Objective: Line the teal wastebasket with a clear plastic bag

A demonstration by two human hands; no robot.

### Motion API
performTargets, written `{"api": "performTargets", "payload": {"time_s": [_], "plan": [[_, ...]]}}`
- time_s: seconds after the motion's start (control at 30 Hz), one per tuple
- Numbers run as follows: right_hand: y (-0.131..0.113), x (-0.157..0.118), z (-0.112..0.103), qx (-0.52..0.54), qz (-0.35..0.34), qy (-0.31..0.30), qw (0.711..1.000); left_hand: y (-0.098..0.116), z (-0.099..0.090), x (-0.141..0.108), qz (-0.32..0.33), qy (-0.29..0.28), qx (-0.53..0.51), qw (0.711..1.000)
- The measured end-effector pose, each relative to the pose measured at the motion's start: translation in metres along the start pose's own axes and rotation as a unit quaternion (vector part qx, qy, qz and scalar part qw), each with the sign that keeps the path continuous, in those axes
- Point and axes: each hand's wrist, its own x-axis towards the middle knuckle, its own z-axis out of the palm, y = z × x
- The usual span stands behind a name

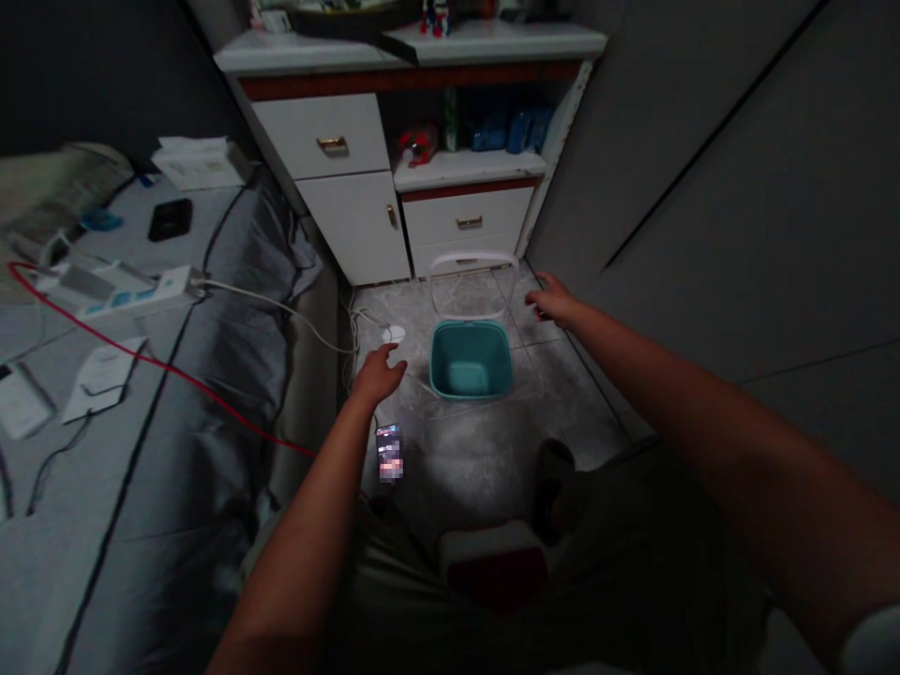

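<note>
Teal plastic basket point(471, 359) sits between the left hand point(381, 375) and right hand point(552, 301), both empty, fingers loosely spread.

Both arms reach forward; left hand point(381, 375) at centre-left, right hand point(551, 300) right of centre, empty, fingers loosely curled.

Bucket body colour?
The bucket is teal; best seen in the head view.
</note>
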Motion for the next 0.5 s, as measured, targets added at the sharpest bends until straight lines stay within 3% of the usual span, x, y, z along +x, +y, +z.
{"api": "performTargets", "payload": {"time_s": [0.1, 0.23, 0.37, 0.5], "plan": [[-0.022, 0.011, -0.004, 0.027, 0.000, -0.042, 0.999, -0.006, 0.000, 0.002, -0.001, -0.011, -0.004, 1.000], [-0.028, 0.012, -0.009, 0.047, 0.020, -0.098, 0.994, -0.007, 0.000, 0.004, -0.010, -0.016, -0.010, 1.000], [-0.018, 0.002, -0.009, 0.067, 0.034, -0.102, 0.992, -0.005, 0.001, 0.004, -0.010, -0.026, -0.020, 0.999], [0.007, -0.024, -0.003, 0.041, 0.053, -0.131, 0.989, 0.000, 0.000, 0.003, -0.011, -0.030, -0.022, 0.999]]}}
